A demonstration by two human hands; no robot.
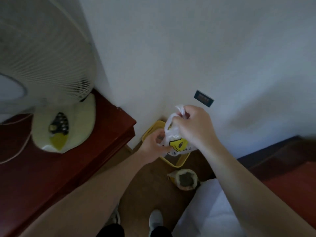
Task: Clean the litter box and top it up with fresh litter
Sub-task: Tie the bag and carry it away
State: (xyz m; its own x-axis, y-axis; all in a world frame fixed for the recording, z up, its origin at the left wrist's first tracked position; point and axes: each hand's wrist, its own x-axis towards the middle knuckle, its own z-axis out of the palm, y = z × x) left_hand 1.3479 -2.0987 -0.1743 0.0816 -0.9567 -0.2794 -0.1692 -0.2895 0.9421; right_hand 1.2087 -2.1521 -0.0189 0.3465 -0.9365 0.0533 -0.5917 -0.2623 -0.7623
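Note:
A white plastic bag (177, 144) with a yellow smiley print hangs in the air over the yellow litter box (181, 162), which stands on the floor against the wall. My right hand (193, 127) grips the bag's twisted handles at the top. Lower down, my left hand (153, 142) pinches the bag's left side. The bag hides most of the box's inside. On the floor in front of the box stands an open sack (185, 179) of dark grey litter.
A dark red wooden cabinet (71, 168) at the left carries a white fan (42, 57). A white cloth-covered surface (210, 211) lies at the lower right, and a dark red wooden piece (282, 161) beyond it. My shoes (155, 218) stand on the brown floor.

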